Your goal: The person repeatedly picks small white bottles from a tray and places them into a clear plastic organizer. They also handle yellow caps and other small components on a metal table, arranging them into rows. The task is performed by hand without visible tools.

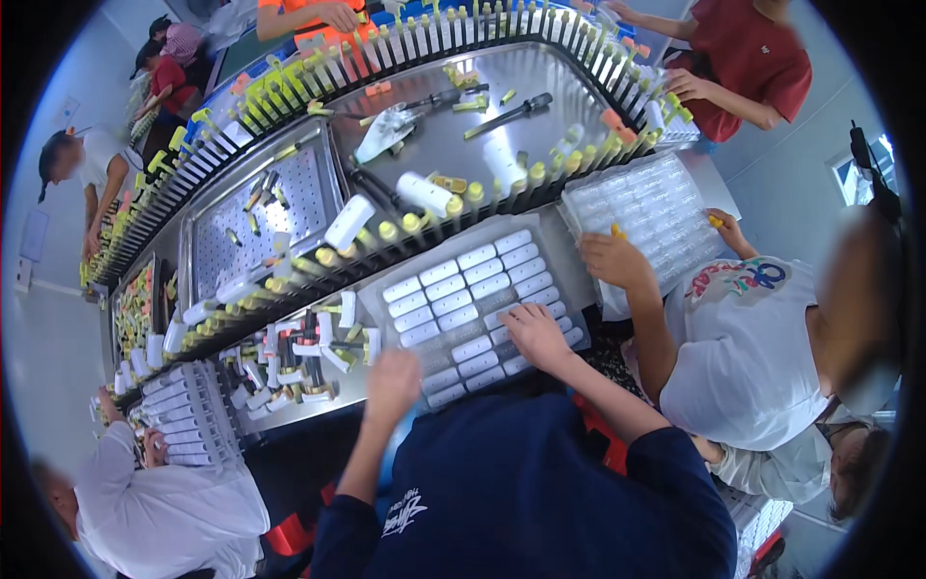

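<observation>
Loose white pieces [273, 370] lie heaped on the desk [349, 386]. Near them hangs the left hand [393, 384], too blurred to tell its grip. The right hand [536, 333], grip spread, rests among white cases [454, 305] in the clear tray [431, 359]; a careless drag could knock some askew.

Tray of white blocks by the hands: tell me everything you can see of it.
The tray looks like clear moulded plastic, lying roughly flat, close to the wearer's dark shirt. White oblong blocks fill most of its slots in columns; some around the middle hold none. The right hand reaches over its right part, fingertips at the blocks; the left hand, blurred, is by its left edge, contact unclear.
</observation>
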The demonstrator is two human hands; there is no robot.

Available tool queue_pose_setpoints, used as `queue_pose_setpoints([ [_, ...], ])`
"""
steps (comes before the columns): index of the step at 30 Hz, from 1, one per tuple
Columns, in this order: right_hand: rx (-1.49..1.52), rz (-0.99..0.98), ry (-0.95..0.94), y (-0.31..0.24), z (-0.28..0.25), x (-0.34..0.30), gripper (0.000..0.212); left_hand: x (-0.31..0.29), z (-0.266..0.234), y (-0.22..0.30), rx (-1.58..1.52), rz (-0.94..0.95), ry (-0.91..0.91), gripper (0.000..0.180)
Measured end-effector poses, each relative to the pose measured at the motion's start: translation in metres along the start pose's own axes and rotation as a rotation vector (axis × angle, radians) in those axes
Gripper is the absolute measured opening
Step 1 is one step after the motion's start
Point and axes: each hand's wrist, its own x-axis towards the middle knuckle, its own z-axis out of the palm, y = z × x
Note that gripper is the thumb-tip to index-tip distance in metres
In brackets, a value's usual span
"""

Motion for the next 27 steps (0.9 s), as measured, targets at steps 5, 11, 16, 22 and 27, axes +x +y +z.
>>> queue_pose_setpoints([
  [5, -0.057, -0.021, -0.044, 0.016, 0.027, 0.019, 0.038, -0.021, 0.049, 0.027, -0.134, 0.008, -0.041, 0.022],
  [11, 0.058, -0.149, 0.0, 0.015, 0.001, 0.026, 0.035, -0.024, 0.047, 0.029, -0.113, -0.013, -0.084, 0.031],
  [16, 0.424, 0.143, 0.244, -0.018, -0.095, 0.064, 0.034, -0.03, 0.028, 0.027, -0.187, 0.014, 0.004, 0.043],
  [22, 0.202, -0.023, 0.37, -0.01, -0.17, 0.154, 0.048, -0.005, -0.054, 0.034, -0.471, -0.199, 0.061, 0.045],
  [27, -0.03, -0.562, 0.324, -0.01, -0.144, 0.235, 0.043, 0.018, -0.123, 0.038, -0.466, -0.142, 0.291, 0.05],
])
